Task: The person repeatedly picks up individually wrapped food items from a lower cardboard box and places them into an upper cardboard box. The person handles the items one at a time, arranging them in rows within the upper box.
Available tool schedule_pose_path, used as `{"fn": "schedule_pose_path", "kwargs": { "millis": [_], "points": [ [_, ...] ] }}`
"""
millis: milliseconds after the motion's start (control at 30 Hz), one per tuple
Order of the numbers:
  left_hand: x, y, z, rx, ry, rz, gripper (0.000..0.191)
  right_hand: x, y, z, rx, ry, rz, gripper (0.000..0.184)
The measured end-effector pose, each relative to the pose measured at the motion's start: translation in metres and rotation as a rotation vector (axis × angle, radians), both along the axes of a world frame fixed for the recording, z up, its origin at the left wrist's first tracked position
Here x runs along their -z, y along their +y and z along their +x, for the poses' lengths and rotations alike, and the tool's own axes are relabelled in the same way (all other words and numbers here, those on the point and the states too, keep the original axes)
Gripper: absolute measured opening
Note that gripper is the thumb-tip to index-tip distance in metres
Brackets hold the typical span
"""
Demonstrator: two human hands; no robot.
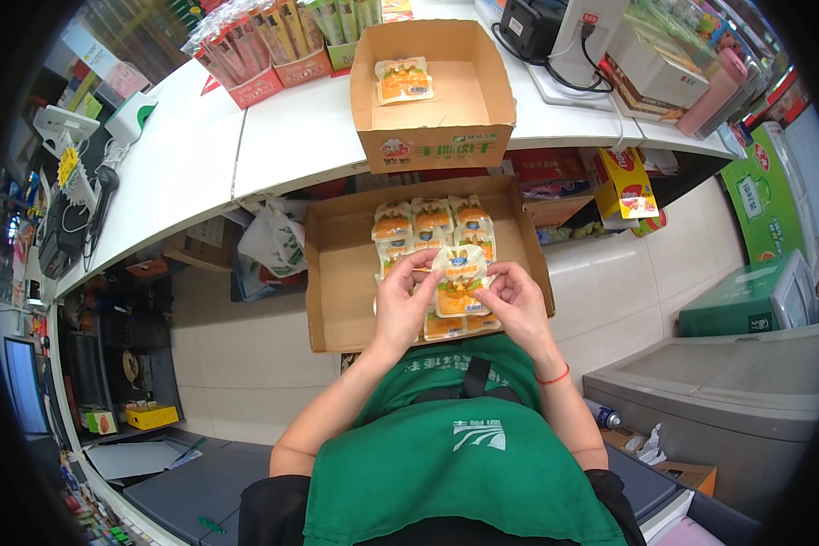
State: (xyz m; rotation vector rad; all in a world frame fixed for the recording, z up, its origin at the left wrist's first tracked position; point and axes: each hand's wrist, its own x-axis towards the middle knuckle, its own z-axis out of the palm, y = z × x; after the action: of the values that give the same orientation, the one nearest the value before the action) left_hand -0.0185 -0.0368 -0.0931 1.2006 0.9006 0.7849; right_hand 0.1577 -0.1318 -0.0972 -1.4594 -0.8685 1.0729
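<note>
Between my two hands is a small sealed food packet [463, 283], white at the top with an orange picture and printed writing below. My left hand [408, 290] pinches its left edge with thumb and fingers. On the other side my right hand [515, 297] grips the right edge. Beneath them lies a shallow cardboard tray [338, 273], with several similar packets [431, 216] laid in rows; my hands hide part of them. Beyond it, on the white counter [293, 136], stands a cardboard box [467, 68] holding a similar packet [404, 80].
Boxes of wrapped sticks [246, 68] stand on the counter at left. A black device with cables [532, 31] is at right. A white plastic bag [273, 239] hangs below the counter, left of the tray. A grey cabinet [710, 403] and green bin [737, 297] stand at right.
</note>
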Motion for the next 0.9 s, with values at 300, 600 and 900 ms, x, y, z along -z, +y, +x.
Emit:
{"fn": "schedule_pose_path", "kwargs": {
  "millis": [300,600,900],
  "points": [
    [-0.041,-0.017,-0.003,0.059,0.03,0.245,0.051,-0.031,-0.001,0.001,0.055,-0.047,0.027,0.031],
    [-0.092,-0.015,-0.008,0.153,0.035,0.445,0.044,-0.079,0.005,-0.003,0.155,-0.146,0.323,0.028],
    [-0.131,0.004,-0.007,0.199,-0.009,0.503,0.046,-0.126,0.016,0.011,0.048,-0.473,0.418,0.022]
  ]
}}
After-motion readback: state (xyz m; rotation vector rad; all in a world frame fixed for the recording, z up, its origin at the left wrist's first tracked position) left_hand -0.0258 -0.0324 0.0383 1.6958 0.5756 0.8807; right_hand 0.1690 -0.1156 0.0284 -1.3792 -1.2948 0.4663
